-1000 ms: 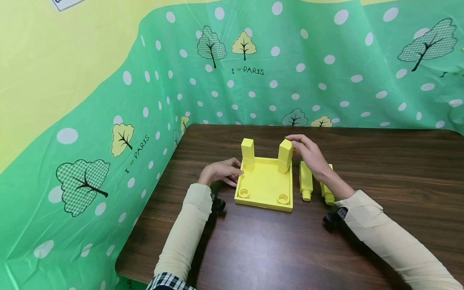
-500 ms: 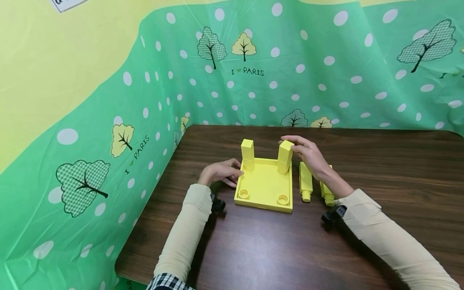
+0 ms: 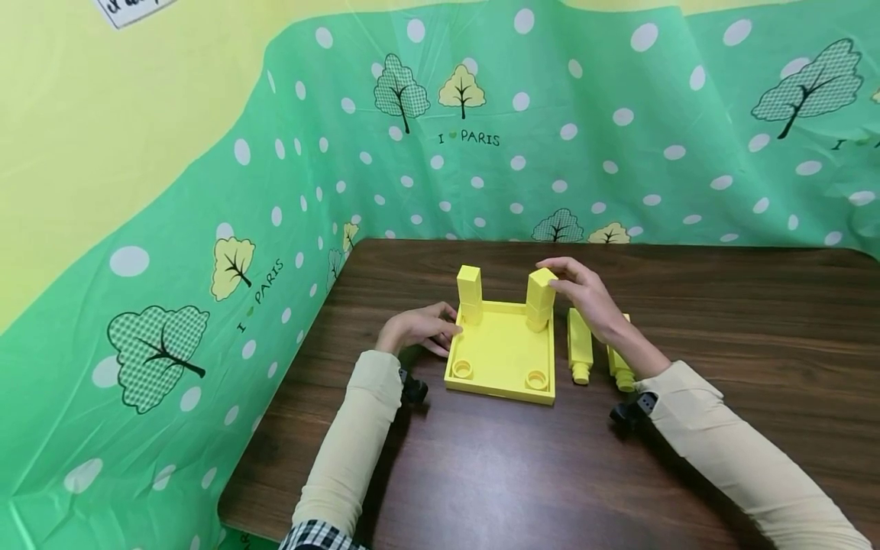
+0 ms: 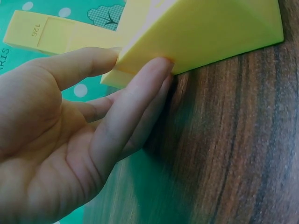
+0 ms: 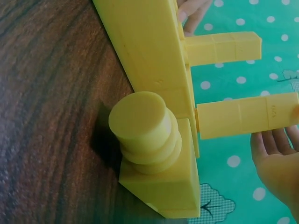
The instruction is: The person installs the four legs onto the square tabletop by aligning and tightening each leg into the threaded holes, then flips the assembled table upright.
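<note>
A square yellow tray-like base [image 3: 505,347] with a raised rim lies on the table, round sockets showing at its two near corners. Square yellow legs stand upright at its far corners: the left leg [image 3: 470,294] and the right leg [image 3: 539,299], which looks slightly tilted. My right hand [image 3: 587,294] pinches the top of the right leg; in the right wrist view its fingers lie against that leg's [image 5: 245,115] side. At the base's left edge, my left hand [image 3: 417,327] grips the rim, thumb and fingers touching it in the left wrist view.
Two loose yellow legs with round ends lie right of the base: one leg [image 3: 580,344] in plain view, the other leg [image 3: 620,367] partly under my right wrist. A green patterned cloth [image 3: 550,153] hangs behind the brown table [image 3: 481,466].
My right hand's fingertips moved left behind the right leg's top, then slid back a little to the right. The left hand and the base stay in place.
</note>
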A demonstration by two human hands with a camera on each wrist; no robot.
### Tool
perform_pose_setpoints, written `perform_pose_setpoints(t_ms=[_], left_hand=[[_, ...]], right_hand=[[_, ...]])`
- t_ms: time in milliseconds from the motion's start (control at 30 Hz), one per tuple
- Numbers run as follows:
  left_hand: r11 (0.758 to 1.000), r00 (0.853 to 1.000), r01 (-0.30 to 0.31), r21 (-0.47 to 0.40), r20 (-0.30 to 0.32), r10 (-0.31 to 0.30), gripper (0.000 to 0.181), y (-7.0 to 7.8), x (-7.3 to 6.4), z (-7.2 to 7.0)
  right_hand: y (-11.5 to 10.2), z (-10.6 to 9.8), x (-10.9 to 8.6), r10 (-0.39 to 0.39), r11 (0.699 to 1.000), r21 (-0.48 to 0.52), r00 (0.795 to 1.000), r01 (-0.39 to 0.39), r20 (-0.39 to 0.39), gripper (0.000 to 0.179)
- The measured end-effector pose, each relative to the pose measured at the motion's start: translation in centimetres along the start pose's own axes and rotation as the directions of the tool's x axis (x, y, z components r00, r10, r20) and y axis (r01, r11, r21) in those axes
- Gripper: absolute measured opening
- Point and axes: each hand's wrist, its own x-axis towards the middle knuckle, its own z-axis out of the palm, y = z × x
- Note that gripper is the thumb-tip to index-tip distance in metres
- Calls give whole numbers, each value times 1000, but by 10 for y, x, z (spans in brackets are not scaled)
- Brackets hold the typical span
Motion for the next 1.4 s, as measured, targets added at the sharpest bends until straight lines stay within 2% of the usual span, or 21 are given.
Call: perform_pose_setpoints(t_ms=[200, 467, 900, 1200, 1400], left_hand=[[1000, 1000, 5, -10, 3, -5, 42, 0, 0, 1], [1000, 1000, 2, 0, -1, -2, 42, 1, -2, 1], [1000, 1000, 5, 3, 4, -5, 43, 1, -1, 1], [1000, 1000, 9, -1, 5, -9, 44, 2, -1, 1], [1000, 1000, 11, 0, 4, -11, 43, 3, -2, 1]], right_hand=[[2, 1, -3, -28, 997, -68, 1000, 27, -11, 38], [3, 1, -5, -62, 993, -99, 998, 59, -23, 38], [3, 2, -5, -44, 981, -193, 997, 31, -66, 38], [3, 4, -7, -5, 971, -238, 992, -25, -127, 37], [-16, 10, -13, 15, 955, -290, 990, -57, -143, 37]])
